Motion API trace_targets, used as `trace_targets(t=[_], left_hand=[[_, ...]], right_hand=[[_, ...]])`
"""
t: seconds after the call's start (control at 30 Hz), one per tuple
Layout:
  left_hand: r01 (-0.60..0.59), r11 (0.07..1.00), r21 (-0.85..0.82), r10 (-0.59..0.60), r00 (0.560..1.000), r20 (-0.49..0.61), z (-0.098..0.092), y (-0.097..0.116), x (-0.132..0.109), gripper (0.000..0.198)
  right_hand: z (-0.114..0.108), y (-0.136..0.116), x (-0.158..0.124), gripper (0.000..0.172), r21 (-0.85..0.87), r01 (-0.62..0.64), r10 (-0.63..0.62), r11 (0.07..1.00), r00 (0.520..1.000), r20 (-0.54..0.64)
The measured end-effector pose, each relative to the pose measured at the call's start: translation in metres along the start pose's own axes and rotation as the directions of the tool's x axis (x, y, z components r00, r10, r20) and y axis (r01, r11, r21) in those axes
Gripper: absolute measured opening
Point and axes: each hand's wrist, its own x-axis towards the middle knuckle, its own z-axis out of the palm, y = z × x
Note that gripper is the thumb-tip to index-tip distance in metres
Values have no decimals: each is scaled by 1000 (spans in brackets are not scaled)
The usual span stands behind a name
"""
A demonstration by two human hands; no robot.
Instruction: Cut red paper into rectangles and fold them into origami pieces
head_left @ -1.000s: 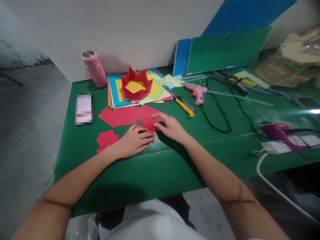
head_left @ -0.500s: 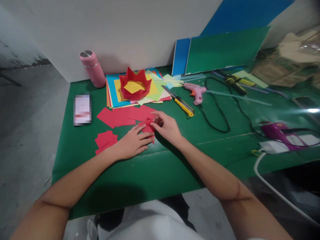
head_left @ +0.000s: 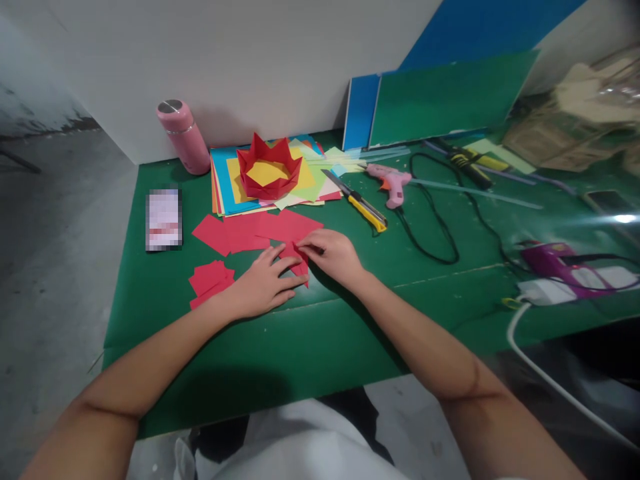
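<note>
Under the fingers of my left hand (head_left: 263, 287) lies a small folded piece of red paper (head_left: 299, 263), flat on the green table; that hand is spread and pressing down on it. My right hand (head_left: 335, 257) has thumb and index finger pinched at the upper edge of the same paper. Behind my hands, several loose red paper rectangles (head_left: 245, 233) overlap. A smaller pile of red pieces (head_left: 210, 277) lies left of my left hand. Farther back, a ring of folded red paper points (head_left: 270, 185) stands on a stack of coloured paper (head_left: 229, 190).
A yellow box cutter (head_left: 367, 213) and a pink glue gun (head_left: 394, 183) with a black cord lie right of the stack. At the left stand a pink bottle (head_left: 187, 140) and a blurred phone-shaped thing (head_left: 164, 220). A white power strip (head_left: 545, 293) sits at the right.
The fingers of my right hand have drawn in and down to a tighter pinch on the paper, uncovering more of the red rectangle behind. My left hand stays nearly in place.
</note>
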Motion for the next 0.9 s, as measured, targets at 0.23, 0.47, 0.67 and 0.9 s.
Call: trace_targets(t=[0.23,0.47,0.67,0.9], left_hand=[[20,999,-44,-21,1000,-8,1,-1,1,36],[37,999,-18,-36,999,21,0,0,1,36],[20,999,-42,-18,999,36,-2,-1,1,37],[26,997,-77,-24,999,25,-1,-1,1,37]], right_hand=[[1,5,-1,20,-51,103,-101,993,994,42],[0,6,0,23,-92,168,-159,981,982,99],[0,7,1,25,-112,210,-199,971,974,105],[-1,7,1,28,-119,215,-198,969,970,141]])
